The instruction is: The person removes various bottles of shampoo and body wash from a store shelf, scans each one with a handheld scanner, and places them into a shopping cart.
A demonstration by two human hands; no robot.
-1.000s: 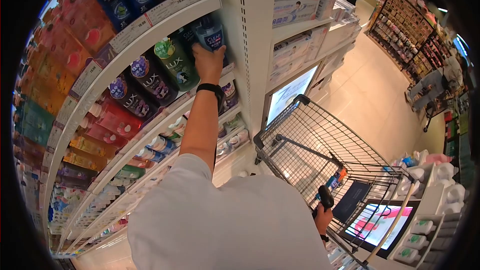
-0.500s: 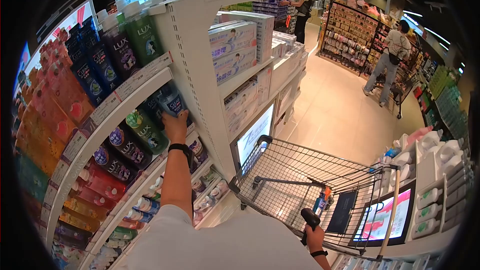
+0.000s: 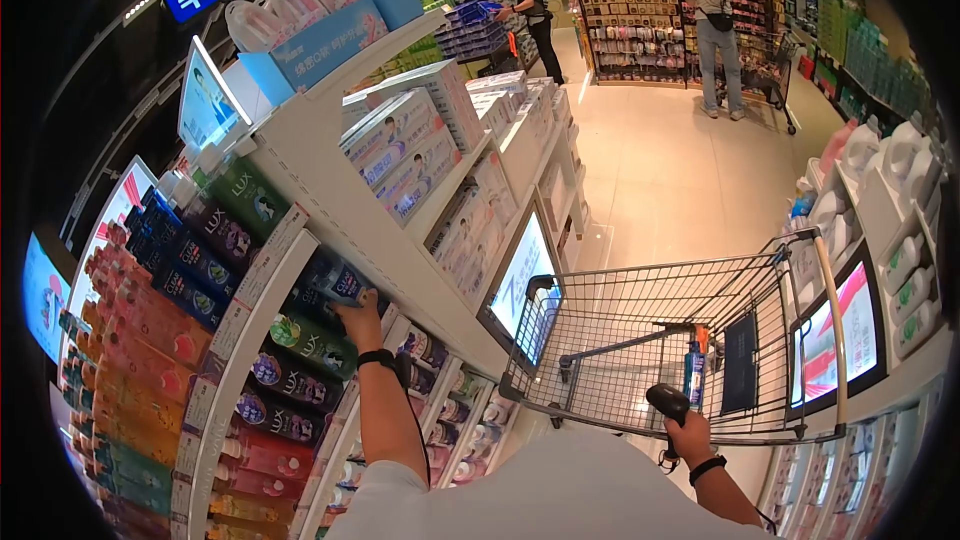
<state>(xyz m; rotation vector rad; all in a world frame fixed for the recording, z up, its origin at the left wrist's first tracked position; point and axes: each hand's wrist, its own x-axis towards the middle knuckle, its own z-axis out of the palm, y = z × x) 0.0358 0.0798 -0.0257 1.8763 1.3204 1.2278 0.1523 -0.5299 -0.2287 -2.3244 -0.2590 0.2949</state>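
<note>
My left hand reaches into a shelf bay on the left, its fingers around a blue CLEAR shampoo bottle. That bottle leans within the bay, partly hidden by the hand and the shelf edge. Just below it lies a green LUX bottle, with dark LUX bottles further down. My right hand, low and right of the middle, is closed round the grip of a black handheld device with a rounded head, which looks like a barcode scanner. It is beside the near side of a wire shopping cart.
In the cart lies a blue item with an orange part. A white shelf post stands beside my left hand, with boxes beyond. White jugs line the right. Two people stand further down the aisle.
The view has turned upward and tilted, so shelves and cart sit differently in it. My left hand stays on the shampoo bottle; my right hand keeps the black device.
</note>
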